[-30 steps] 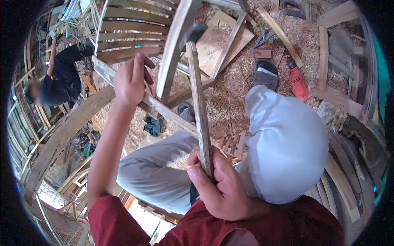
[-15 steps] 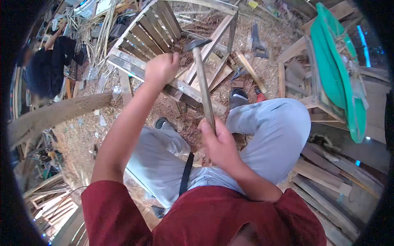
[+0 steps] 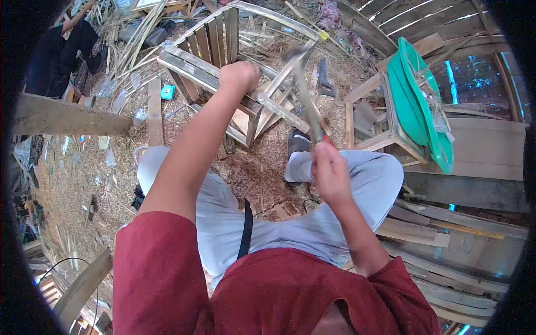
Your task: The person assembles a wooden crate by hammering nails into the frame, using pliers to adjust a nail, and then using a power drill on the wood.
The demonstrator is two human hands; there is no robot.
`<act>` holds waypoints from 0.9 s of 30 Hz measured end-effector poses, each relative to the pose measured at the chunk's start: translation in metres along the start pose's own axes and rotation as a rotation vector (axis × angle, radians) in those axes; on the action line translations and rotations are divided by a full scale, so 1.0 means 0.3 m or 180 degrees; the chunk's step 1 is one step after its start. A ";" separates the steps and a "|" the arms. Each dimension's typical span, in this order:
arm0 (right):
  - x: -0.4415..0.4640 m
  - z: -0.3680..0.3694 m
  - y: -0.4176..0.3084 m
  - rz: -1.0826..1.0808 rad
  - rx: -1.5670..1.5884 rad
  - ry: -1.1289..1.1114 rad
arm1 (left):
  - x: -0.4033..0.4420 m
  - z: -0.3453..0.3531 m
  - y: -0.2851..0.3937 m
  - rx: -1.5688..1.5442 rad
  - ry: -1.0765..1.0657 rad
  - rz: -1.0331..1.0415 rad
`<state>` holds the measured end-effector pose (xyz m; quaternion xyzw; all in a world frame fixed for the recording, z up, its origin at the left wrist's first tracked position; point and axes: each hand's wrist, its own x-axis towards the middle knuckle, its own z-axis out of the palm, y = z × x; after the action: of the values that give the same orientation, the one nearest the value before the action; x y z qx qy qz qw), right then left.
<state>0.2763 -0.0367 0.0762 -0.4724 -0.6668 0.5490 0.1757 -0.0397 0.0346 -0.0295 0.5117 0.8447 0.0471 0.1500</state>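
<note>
One hammer (image 3: 310, 106) slanted up from the right hand (image 3: 331, 173), whose fingers were clamped around the lower part of its handle, while its dark, blurred head showed in front of the far right part of a slatted wooden frame (image 3: 192, 71). That frame stood on the floor (image 3: 72, 178) in front of the person's knees, its slats upright toward the left, and the left hand (image 3: 240, 77) was at its near rail with the fingers curled in; whether they pinched anything could not be told, since the back of the hand hid them. Just beyond the frame a saw (image 3: 322, 68) lay on the wood shavings, and a dark shoe (image 3: 299, 140) was near the frame's right end. To the left of the frame lay a small teal object (image 3: 167, 92), close to a loose board (image 3: 155, 114). Farther right, a green, rounded piece (image 3: 407, 89) leaned at a second wooden frame (image 3: 375, 140), with long boards (image 3: 416, 231) stacked below it. At the upper left edge was another person (image 3: 56, 56) in dark clothes, partly out of view
</note>
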 end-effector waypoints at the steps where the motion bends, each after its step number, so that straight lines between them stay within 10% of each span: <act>1: -0.014 -0.010 -0.089 -0.0044 0.0184 0.0053 | 0.002 0.000 0.001 -0.0049 0.0040 -0.0090; 5: -0.062 0.023 -0.195 -0.0768 0.0540 0.0309 | -0.027 -0.021 0.001 -0.0091 0.0175 0.0039; 9: -0.005 0.085 0.147 -0.0565 -0.1915 -0.0104 | -0.030 -0.007 -0.015 -0.0177 0.0216 0.0191; 17: -0.068 0.009 -0.192 -0.0333 0.0071 0.0295 | -0.014 0.006 -0.022 -0.0189 0.0181 0.0129; 21: -0.009 0.046 0.151 -0.0453 -0.1747 -0.0202 | -0.032 -0.008 -0.009 -0.0260 0.0155 0.0008; 27: -0.054 -0.039 -0.167 0.0132 -0.0237 0.0188 | -0.028 -0.008 -0.009 -0.0119 0.0180 0.0111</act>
<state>0.2712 -0.0410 0.1297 -0.5084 -0.6713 0.5132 0.1662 -0.0392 0.0260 -0.0262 0.5220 0.8385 0.0800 0.1347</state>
